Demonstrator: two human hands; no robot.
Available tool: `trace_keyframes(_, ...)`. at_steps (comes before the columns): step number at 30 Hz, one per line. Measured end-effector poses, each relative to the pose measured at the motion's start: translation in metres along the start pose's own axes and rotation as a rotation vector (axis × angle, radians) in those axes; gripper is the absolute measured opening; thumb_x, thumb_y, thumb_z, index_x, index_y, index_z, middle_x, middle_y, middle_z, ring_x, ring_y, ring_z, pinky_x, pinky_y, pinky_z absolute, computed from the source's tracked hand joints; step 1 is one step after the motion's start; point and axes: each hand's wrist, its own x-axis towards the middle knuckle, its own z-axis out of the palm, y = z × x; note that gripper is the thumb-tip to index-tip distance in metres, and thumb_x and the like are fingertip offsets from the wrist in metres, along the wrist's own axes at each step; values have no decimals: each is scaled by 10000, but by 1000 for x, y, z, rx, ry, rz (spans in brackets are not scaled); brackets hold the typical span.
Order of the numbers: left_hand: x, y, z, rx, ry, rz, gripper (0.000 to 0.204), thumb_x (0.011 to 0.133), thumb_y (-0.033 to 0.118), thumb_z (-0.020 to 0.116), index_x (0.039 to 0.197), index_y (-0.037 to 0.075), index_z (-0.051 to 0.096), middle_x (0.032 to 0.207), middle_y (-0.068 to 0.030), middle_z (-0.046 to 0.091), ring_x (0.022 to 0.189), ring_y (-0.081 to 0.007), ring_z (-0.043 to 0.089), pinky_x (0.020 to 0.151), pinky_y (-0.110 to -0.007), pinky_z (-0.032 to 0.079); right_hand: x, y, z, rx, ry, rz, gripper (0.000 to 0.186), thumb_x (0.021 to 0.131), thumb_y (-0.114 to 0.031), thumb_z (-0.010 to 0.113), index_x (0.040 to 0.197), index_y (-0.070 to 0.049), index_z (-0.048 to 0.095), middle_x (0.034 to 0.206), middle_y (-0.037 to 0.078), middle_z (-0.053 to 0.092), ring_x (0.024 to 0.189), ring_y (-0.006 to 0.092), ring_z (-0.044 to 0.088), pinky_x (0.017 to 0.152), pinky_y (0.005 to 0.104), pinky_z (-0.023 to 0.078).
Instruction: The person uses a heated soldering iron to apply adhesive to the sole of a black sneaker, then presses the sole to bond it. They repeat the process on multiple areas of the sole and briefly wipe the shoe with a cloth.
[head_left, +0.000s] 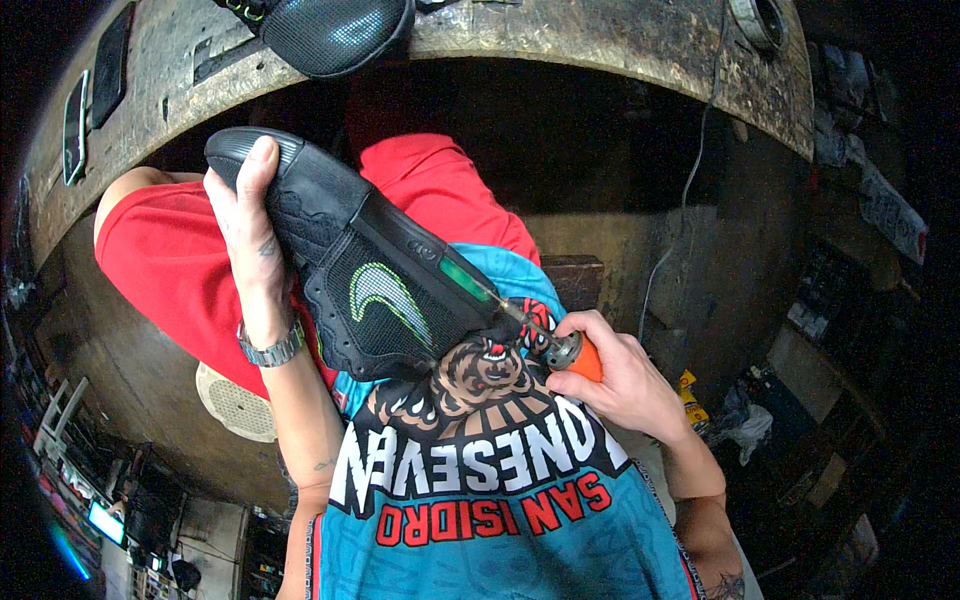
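My left hand (250, 230) grips a black sneaker (330, 240) by its toe end, thumb on the sole edge. The shoe lies on its side over my lap, slanting down to the right. It has a mesh upper, a curved silver emblem outlined in green and a green translucent patch in the midsole. In my right hand (630, 380) is a soldering iron (568, 354) with an orange handle and a holed metal collar. Its thin metal tip reaches the sole edge near the heel, beside the green patch. Whether the tip presses in is too small to tell.
A worn wooden table (560, 50) curves across the far side, bearing another dark shoe (330, 30), a phone (75, 125) and a round metal object (757, 22). One thin cable (690, 180) hangs down from it. A pale perforated stool seat (235, 400) stands at left.
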Motion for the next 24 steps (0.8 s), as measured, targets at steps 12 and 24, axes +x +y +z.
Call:
trace_keyframes(12,5,-2,-7,19,-25,-7,445,906,298,771,1174,20,550,1035,-58,631,871,-129,603,826,-285,507,7,-16,0,79,-57,89,558,923,-451,765,1221,-46,522,1023,169,623,871,343,700,782,426,525)
trace_keyframes(24,-2,2,-4,51,3,17,475,899,315,777,1186,14,547,1035,-62,629,877,-135,603,821,-286,505,16,-31,-2,57,-39,44,511,916,-354,785,1233,-63,510,983,208,671,891,428,705,771,460,539)
